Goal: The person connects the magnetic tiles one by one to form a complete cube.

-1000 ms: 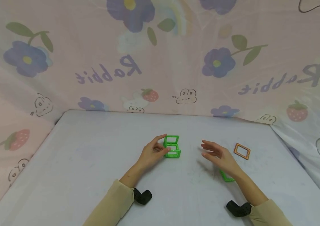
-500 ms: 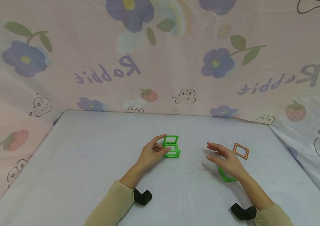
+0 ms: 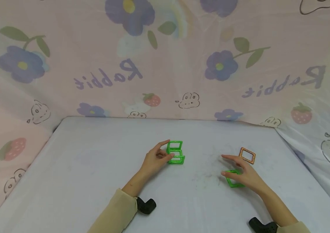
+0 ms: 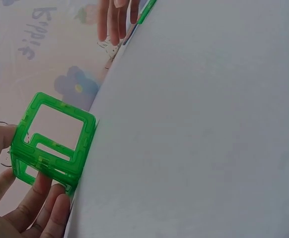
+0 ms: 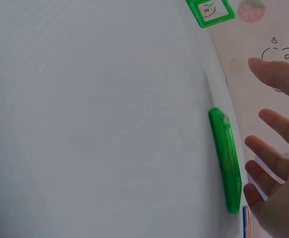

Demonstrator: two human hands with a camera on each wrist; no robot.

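Observation:
My left hand (image 3: 152, 161) holds a green structure of joined magnetic tiles (image 3: 176, 162) standing on the table. In the left wrist view, thumb and fingers grip the sides of this open-framed green build (image 4: 65, 105). My right hand (image 3: 249, 177) hovers with fingers spread and thumb apart over a loose green magnetic tile (image 3: 235, 185), partly covered by the hand in the head view. Seen from the right wrist, that green tile (image 5: 226, 161) lies flat on the table, close to the fingertips.
An orange rectangular magnetic tile (image 3: 254, 158) lies just beyond my right hand. The white table (image 3: 89, 181) backs onto a printed curtain (image 3: 167, 71) with flowers and rabbits. A black device (image 3: 146, 206) sits at my left wrist, another black device (image 3: 262, 225) at my right.
My right hand has moved right and toward me, from beside the green build to over the loose green tile. The left hand keeps its grip on the build.

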